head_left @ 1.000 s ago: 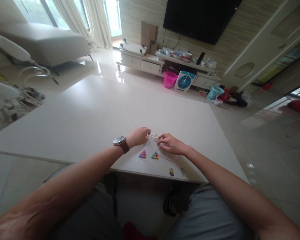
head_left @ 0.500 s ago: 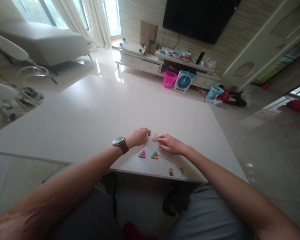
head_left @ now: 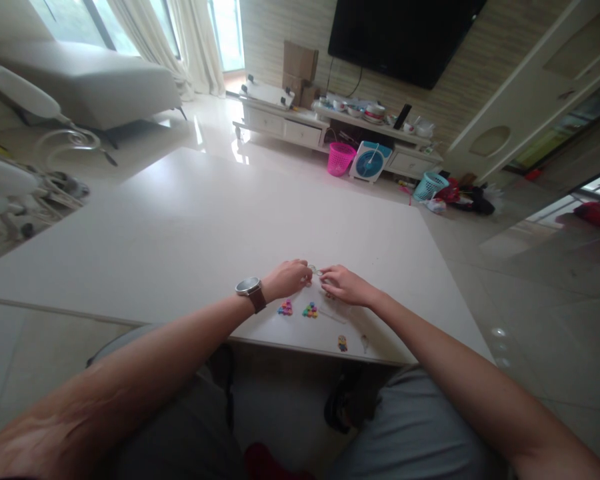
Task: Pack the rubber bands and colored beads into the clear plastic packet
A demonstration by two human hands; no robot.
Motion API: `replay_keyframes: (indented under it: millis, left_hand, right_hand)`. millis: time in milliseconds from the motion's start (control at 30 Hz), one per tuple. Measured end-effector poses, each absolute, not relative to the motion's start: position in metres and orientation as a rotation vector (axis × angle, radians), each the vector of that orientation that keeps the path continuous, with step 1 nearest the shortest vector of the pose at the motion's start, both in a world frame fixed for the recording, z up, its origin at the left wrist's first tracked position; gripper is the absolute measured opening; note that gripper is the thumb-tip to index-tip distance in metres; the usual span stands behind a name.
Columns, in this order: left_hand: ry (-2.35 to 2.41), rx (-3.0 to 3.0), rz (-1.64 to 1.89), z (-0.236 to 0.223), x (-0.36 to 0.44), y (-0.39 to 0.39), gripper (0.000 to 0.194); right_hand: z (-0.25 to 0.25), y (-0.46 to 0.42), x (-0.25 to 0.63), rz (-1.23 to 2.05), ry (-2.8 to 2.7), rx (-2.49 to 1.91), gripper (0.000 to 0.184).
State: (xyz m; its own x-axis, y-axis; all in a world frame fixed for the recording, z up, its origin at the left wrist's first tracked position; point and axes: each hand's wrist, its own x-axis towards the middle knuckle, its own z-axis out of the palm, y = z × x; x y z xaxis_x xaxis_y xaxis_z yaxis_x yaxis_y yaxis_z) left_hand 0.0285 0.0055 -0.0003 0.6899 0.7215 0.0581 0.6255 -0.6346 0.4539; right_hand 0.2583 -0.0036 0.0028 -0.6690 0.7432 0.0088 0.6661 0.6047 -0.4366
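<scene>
Several thin pale rings (head_left: 315, 269) lie in a small loose cluster on the white table (head_left: 220, 227), between my two hands. My left hand (head_left: 291, 278), with a watch (head_left: 249, 287) on its wrist, is at the rings' left side. Its fingers are curled together at the tips, and what they hold is too small to make out. On the other side my right hand (head_left: 349, 285) rests low over the table, fingers apart, fingertips by the rings. Nearer me sit a pink, orange and blue bead cluster (head_left: 285, 307) and a green, yellow and pink bead cluster (head_left: 310, 310).
By the table's near edge lie a yellow-and-blue cartoon figure (head_left: 342, 343) and a small metallic piece (head_left: 365, 343). A thin pale strip (head_left: 333, 316) lies right of the beads. Beyond the table stand a pink basket (head_left: 341, 159) and a blue-and-white fan (head_left: 370, 162).
My left hand has moved right, closer to my right hand. The rings between them have shifted slightly right, and the loose ring below my left hand no longer shows.
</scene>
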Motion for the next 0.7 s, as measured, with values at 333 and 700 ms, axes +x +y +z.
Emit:
replay_keyframes:
  millis: [333,700]
  left_hand:
    - [1.082,2.508,0.292,0.002,0.029,0.007,0.02]
    - [1.15,2.297,0.408,0.005,0.023,0.017,0.02]
  right_hand:
    - [0.006,-0.001,0.26,0.653,-2.643,-1.158,0.024]
    - [0.013,-0.006,0.255,0.694,-2.532,-1.102,0.014]
